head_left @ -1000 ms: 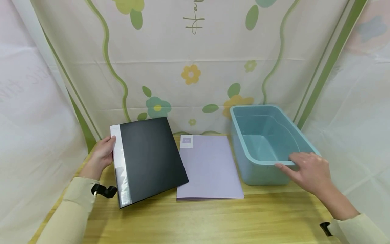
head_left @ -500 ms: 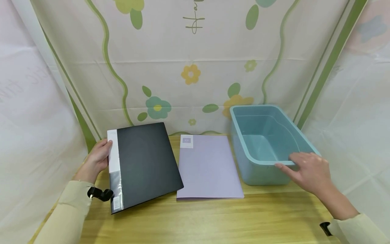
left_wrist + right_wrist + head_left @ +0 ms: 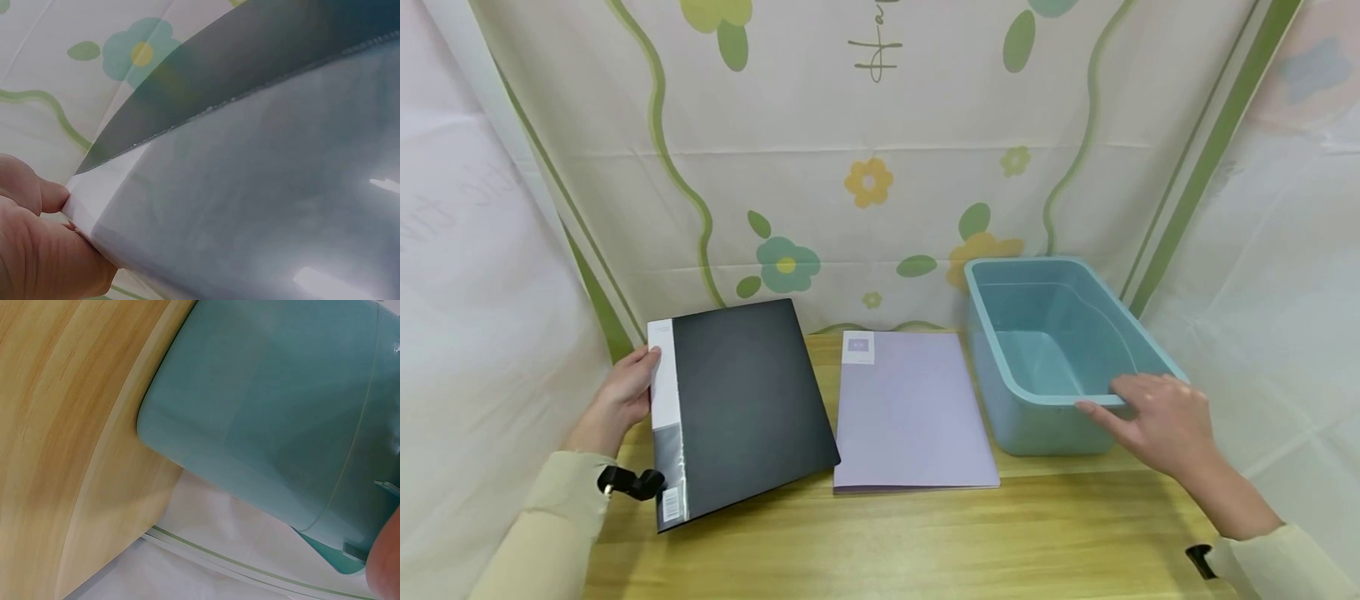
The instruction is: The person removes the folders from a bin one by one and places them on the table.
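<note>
A black folder (image 3: 747, 408) with a white and clear spine strip leans at the left, tilted above the table. My left hand (image 3: 622, 390) grips it by the spine edge, thumb on the white strip; the left wrist view shows the pinched spine (image 3: 103, 194) close up. To the folder's right, a pale purple folder (image 3: 917, 417) with a small white label lies flat on the table. My right hand (image 3: 1168, 425) holds the near rim of a light blue plastic bin (image 3: 1052, 429), thumb outside and fingers hooked inside. In the right wrist view the bin's outer wall (image 3: 250, 412) fills most of the picture.
The wooden table (image 3: 880, 550) stretches in front of the folders and bin. A white curtain (image 3: 880, 108) with printed flowers hangs right behind them, and more curtain closes off both sides.
My left hand has carried the black folder leftward and slightly down, away from over the purple folder's edge. The right hand and the bin have stayed in place.
</note>
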The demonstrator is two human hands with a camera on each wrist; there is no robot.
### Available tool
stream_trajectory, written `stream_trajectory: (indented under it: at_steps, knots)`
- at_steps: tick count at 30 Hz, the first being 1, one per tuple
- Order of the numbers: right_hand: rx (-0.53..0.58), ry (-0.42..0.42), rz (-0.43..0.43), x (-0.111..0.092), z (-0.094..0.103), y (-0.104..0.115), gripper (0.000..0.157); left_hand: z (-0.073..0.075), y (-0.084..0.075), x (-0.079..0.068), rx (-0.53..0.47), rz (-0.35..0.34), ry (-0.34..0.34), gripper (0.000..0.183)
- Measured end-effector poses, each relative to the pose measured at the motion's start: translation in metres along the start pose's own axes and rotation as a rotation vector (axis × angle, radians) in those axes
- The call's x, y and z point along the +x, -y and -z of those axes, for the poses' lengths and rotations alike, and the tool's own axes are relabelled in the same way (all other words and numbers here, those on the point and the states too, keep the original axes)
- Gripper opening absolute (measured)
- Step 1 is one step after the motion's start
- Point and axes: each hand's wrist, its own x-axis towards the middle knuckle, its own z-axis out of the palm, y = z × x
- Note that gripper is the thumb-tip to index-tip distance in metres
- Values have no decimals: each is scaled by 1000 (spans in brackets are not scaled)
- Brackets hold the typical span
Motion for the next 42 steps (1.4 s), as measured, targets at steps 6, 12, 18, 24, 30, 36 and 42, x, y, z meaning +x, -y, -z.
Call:
stream_trajectory:
  at_steps: [6, 12, 18, 24, 30, 36, 42]
  knots:
    - [2, -3, -1, 1, 0, 0, 66, 11, -1, -4, 20, 19, 0, 73]
    - [-2, -4, -4, 1, 0, 0, 66, 14, 4, -7, 14, 19, 9, 71]
    - [-4, -2, -1, 0, -1, -1, 65, 6, 13, -6, 94, -8, -9, 68]
    - [-6, -1, 2, 0, -1, -2, 66, 0, 23, 1, 179, -37, -9, 68]
    - [-1, -1, 4, 1, -1, 0, 65, -1, 31, 10, 182, -48, -5, 47]
    - [3, 2, 0, 0, -2, 0, 65, -5, 34, 13, 418, -32, -16, 59]
    - [-5, 4, -7, -2, -2, -2, 65, -7, 36, 20, 671, -22, 67, 71]
